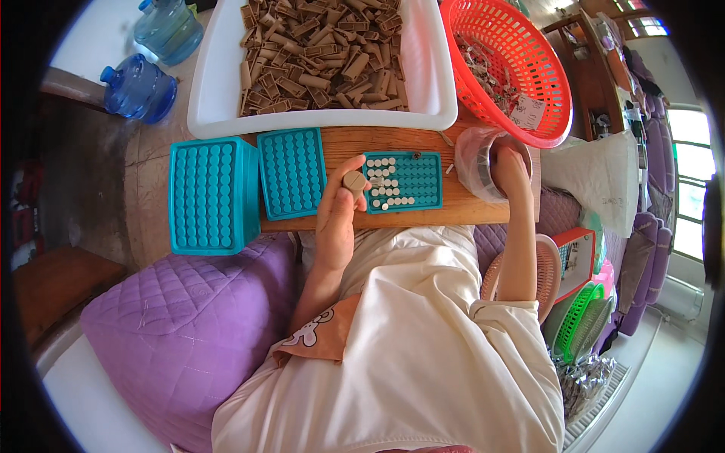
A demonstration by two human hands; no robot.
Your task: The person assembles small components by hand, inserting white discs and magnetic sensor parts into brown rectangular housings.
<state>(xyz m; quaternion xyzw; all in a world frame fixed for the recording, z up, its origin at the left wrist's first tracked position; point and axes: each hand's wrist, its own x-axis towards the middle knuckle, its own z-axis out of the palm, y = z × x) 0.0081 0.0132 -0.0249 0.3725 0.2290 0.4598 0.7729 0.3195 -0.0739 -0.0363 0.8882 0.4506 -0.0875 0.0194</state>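
Observation:
My left hand (334, 230) is closed on a tan plastic part (353, 181), its round end facing up between thumb and fingers. It is held beside the left edge of a teal tray (423, 200) with round pockets. Rows of small white round pieces (385, 192) fill the tray's left side, and a small dark metal piece (417, 155) lies at its far edge. My right hand (512, 167) reaches into a tub lined with clear plastic (474, 162). Its fingers are hidden inside the tub.
A white bin (211, 83) heaped with tan plastic parts (321, 57) stands at the back. Beside it is a red basket (555, 75) holding small metal pieces. Teal trays (291, 174) and a teal tray stack (208, 196) stand left; blue water jugs (140, 89) are farther left.

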